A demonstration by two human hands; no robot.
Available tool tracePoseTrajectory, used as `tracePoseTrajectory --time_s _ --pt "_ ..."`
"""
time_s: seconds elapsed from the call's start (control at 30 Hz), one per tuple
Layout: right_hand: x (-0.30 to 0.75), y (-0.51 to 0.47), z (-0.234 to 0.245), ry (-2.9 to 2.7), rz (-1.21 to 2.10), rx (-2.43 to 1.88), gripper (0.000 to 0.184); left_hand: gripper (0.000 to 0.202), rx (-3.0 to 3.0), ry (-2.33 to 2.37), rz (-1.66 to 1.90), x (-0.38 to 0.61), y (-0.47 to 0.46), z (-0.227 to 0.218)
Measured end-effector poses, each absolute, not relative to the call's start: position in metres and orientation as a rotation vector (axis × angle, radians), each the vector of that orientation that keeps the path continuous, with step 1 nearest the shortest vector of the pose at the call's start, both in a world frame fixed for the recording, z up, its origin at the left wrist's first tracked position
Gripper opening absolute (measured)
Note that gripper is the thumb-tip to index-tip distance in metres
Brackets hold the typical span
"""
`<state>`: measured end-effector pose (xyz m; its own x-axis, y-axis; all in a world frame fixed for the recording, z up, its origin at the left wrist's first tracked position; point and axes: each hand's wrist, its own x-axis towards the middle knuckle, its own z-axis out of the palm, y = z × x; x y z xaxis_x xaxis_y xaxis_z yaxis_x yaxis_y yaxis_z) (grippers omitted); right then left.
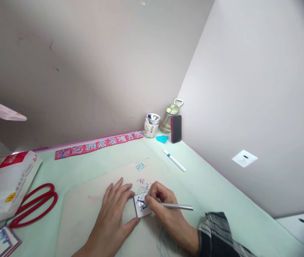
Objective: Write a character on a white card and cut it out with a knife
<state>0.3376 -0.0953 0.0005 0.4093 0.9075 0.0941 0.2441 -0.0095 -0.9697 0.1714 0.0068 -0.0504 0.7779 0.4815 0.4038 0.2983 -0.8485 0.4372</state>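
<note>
A small white square card [138,210] with dark blue strokes lies on a large off-white sheet [82,210]. My left hand [113,214] rests flat with its fingers apart, the thumb and forefinger against the card's left side and lower corner. Pinched in my right hand [165,207] is a slim silver pen-shaped tool [177,206]; its dark pointed tip is at the strokes on the card. Whether it is a pen or a craft knife I cannot tell. Part of the card is hidden under my right fingers. Blue marks show on the sheet above the card.
Red-handled scissors [52,194], a stack of cards [0,242] and a tissue pack [13,182] lie left. Red character squares [101,143] line the wall. A jar of pens [151,128], bottle [166,121], phone [176,129], blue scrap [162,139] and white marker [175,160] are further back.
</note>
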Motion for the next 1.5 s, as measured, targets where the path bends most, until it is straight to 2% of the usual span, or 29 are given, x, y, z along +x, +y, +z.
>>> tracePoseTrajectory --time_s 0.3,0.57,0.77,0.9,1.07,1.2,1.43,1.5 --pt "0.34 -0.094 -0.004 -1.081 0.68 -1.581 0.021 0.038 2.59 0.623 0.684 0.171 0.007 -0.046" --pt "0.342 -0.09 -0.006 -0.902 0.649 -1.588 0.026 0.055 2.614 0.58 0.669 0.171 0.006 -0.041" --pt "0.342 -0.088 -0.006 -0.84 0.713 -1.596 0.023 0.031 2.536 0.609 0.708 0.17 0.004 -0.04" --pt "0.342 -0.09 -0.001 -0.864 0.769 -1.538 0.026 0.048 2.547 0.586 0.668 0.172 0.0 -0.042" --pt "0.343 -0.091 0.0 -0.928 0.853 -1.415 0.03 0.036 2.605 0.533 0.682 0.172 0.0 -0.042" --pt "0.348 -0.089 -0.007 -0.935 0.869 -1.385 0.034 0.055 2.641 0.516 0.667 0.172 0.002 -0.04" --pt "0.352 -0.091 -0.005 -0.985 0.86 -1.523 0.026 0.032 2.58 0.535 0.631 0.17 0.004 -0.041" --pt "0.351 -0.092 -0.003 -0.996 0.848 -1.557 0.028 0.031 2.576 0.521 0.622 0.169 0.005 -0.042"
